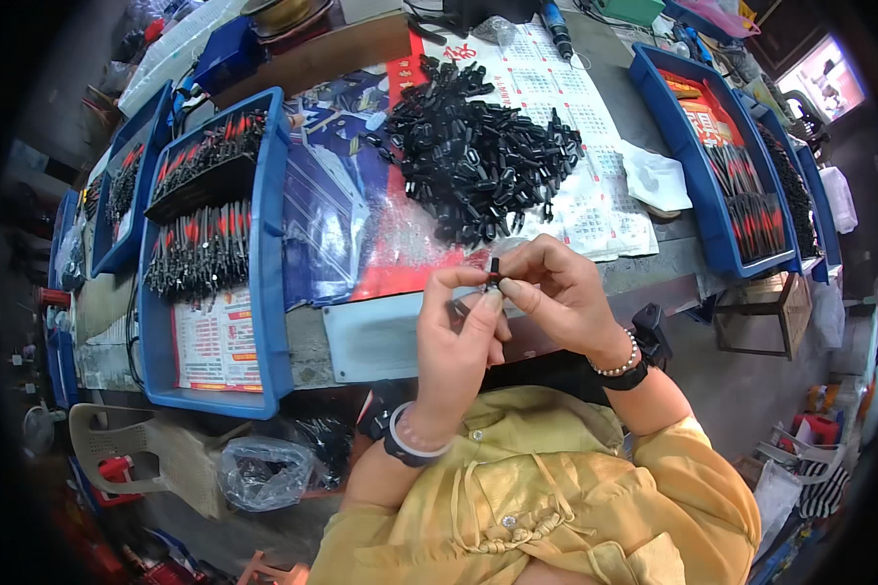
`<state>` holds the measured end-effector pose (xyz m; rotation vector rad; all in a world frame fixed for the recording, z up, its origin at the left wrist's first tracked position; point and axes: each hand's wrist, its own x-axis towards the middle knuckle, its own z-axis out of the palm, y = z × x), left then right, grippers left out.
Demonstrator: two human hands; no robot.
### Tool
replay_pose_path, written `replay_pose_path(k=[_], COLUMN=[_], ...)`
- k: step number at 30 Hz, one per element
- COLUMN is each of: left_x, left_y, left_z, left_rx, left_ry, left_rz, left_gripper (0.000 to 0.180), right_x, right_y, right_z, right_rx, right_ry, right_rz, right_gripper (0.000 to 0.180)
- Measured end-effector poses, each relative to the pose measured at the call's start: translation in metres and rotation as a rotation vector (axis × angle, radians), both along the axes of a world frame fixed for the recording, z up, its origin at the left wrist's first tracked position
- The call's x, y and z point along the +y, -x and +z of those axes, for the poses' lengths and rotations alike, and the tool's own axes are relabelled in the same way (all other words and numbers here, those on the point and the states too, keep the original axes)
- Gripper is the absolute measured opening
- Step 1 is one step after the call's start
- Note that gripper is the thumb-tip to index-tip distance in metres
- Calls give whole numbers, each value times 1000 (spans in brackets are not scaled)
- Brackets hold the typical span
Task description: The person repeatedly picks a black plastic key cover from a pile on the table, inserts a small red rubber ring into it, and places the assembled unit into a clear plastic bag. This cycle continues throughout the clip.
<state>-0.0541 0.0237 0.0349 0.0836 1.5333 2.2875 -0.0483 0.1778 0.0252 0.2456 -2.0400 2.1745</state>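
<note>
My left hand (456,343) and my right hand (568,297) meet at the table's near edge, their fingertips pinched together. Between them is a small black part (495,266), its narrow end sticking up; the fingers cover most of it. Just beyond my hands a large heap of small black plastic parts (478,156) is spread over printed paper sheets (341,185). Below my left hand lies a pale flat board (376,341) along the table edge.
At the left, a blue tray (271,244) holds rows of thin black-and-red pieces. Another blue tray (668,146) with similar pieces stands at the right. A white tissue (656,177) lies beside the heap. A blue-handled tool (556,27) is at the back. A beige chair (151,444) stands lower left.
</note>
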Motion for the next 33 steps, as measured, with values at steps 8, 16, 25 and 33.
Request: replay_pose_path(k=[8,16,25,33], left_x=[-10,-6,-1,2], left_y=[16,13,7,2], left_z=[-7,-17,-5,-16], left_rx=[-10,-46,-45,-133], left_ry=[-11,39,55,20], left_rz=[72,37,-26,-58], left_gripper=[22,19,23,38], right_x=[-21,0,-1,-4], right_y=[17,19,6,1], right_z=[-6,-15,-7,-9], right_rx=[-6,225,-338,-348], right_ry=[-7,-275,414,348], right_rz=[-107,-28,18,115], right_gripper=[10,11,20,14])
